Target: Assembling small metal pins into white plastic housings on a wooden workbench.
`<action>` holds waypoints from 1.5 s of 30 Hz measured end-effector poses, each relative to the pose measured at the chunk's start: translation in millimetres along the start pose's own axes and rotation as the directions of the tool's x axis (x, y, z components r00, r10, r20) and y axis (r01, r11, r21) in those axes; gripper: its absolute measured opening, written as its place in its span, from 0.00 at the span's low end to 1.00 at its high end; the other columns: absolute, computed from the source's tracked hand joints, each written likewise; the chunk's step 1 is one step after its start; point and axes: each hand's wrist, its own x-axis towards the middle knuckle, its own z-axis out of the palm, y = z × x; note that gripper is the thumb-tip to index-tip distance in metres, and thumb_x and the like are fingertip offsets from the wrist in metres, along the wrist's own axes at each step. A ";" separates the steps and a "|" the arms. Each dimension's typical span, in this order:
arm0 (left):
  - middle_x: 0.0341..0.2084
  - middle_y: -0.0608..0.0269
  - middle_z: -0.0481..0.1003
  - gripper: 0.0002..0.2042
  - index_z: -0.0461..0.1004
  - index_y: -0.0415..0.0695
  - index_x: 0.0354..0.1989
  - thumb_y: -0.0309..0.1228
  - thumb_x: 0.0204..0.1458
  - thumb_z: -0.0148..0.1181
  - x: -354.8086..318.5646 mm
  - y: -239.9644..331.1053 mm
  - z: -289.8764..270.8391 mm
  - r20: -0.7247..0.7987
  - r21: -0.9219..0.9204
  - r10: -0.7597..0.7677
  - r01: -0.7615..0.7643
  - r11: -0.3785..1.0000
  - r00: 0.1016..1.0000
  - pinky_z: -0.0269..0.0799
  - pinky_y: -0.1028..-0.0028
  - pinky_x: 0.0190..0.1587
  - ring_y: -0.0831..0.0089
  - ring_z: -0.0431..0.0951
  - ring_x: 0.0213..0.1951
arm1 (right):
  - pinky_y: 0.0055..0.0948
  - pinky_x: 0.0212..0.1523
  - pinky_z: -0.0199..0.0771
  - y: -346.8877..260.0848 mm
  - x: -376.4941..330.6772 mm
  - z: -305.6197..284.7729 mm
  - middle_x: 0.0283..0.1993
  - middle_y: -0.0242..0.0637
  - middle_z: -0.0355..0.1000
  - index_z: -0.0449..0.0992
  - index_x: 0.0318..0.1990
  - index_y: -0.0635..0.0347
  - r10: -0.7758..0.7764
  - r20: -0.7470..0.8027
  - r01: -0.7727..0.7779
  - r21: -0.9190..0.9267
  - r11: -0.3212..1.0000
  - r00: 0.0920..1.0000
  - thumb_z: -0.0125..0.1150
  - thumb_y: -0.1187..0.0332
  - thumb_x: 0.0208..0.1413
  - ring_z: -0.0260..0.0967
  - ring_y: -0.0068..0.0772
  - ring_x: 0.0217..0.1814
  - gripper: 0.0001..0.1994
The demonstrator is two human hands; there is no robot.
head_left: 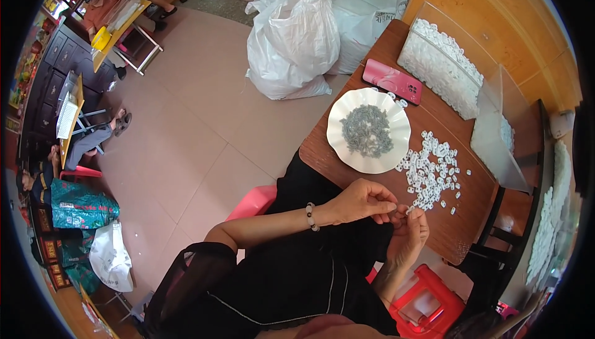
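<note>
My left hand (362, 202), with a beaded bracelet (311, 216) at its wrist, is closed in a pinch at the near edge of the brown table. What its fingertips hold is too small to make out. Just beside it, my right hand (410, 235) pinches a small white plastic piece (408, 210) between thumb and finger. Many similar white pieces with dark holes (434, 174) lie in a loose pile beyond my hands. To the left of that pile, a cream scalloped plate (338, 143) holds a heap of tiny grey slender parts (367, 129).
A pink phone (392, 81) lies behind the plate on the table (458, 233). Clear bins of white pieces (440, 69) stand along the right side. White sacks (291, 41) rest on the floor ahead. A red stool (427, 302) is at lower right. Other people (105, 4) sit at far-left tables.
</note>
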 end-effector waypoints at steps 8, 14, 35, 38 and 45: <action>0.30 0.62 0.78 0.13 0.75 0.35 0.42 0.34 0.59 0.57 -3.3 -12.5 7.4 -0.024 -0.014 -0.062 0.062 0.998 0.998 0.76 0.81 0.30 0.77 0.79 0.28 | 0.23 0.39 0.75 0.9 -10.3 -8.0 0.36 0.42 0.76 0.73 0.36 0.65 -0.014 -0.040 0.013 -0.020 1.000 0.999 0.59 0.69 0.59 0.73 0.26 0.34 0.07; 0.30 0.62 0.77 0.12 0.74 0.34 0.41 0.32 0.60 0.55 -5.6 -16.2 16.9 -0.025 -0.050 -0.068 0.067 0.997 0.997 0.76 0.81 0.29 0.78 0.78 0.28 | 0.23 0.40 0.74 2.7 -13.0 -11.0 0.36 0.41 0.76 0.73 0.36 0.64 -0.006 -0.045 0.006 -0.004 1.000 0.999 0.59 0.69 0.59 0.73 0.25 0.34 0.07; 0.32 0.62 0.79 0.13 0.77 0.36 0.42 0.34 0.57 0.60 -4.9 -25.8 21.9 -0.117 -0.138 -0.161 0.145 0.980 0.980 0.76 0.81 0.33 0.81 0.77 0.30 | 0.23 0.42 0.74 6.2 -11.0 -19.6 0.38 0.42 0.76 0.73 0.36 0.65 0.002 -0.047 -0.001 0.021 1.000 0.999 0.58 0.70 0.59 0.73 0.26 0.36 0.06; 0.30 0.63 0.79 0.12 0.77 0.37 0.41 0.34 0.57 0.61 -5.5 -23.5 25.9 -0.150 -0.118 -0.141 0.124 0.985 0.979 0.75 0.82 0.32 0.81 0.77 0.29 | 0.24 0.43 0.74 5.4 -12.8 -21.6 0.38 0.43 0.76 0.73 0.36 0.65 0.008 -0.061 -0.006 0.026 1.000 0.998 0.58 0.71 0.59 0.74 0.27 0.36 0.06; 0.35 0.63 0.78 0.13 0.76 0.38 0.44 0.35 0.57 0.58 -4.9 -15.8 17.8 -0.164 -0.223 -0.270 0.231 0.947 0.949 0.73 0.79 0.37 0.77 0.78 0.34 | 0.29 0.48 0.73 5.6 -13.5 -19.7 0.45 0.49 0.75 0.74 0.33 0.66 -0.093 -0.106 0.082 -0.098 0.992 0.990 0.56 0.73 0.58 0.74 0.31 0.42 0.05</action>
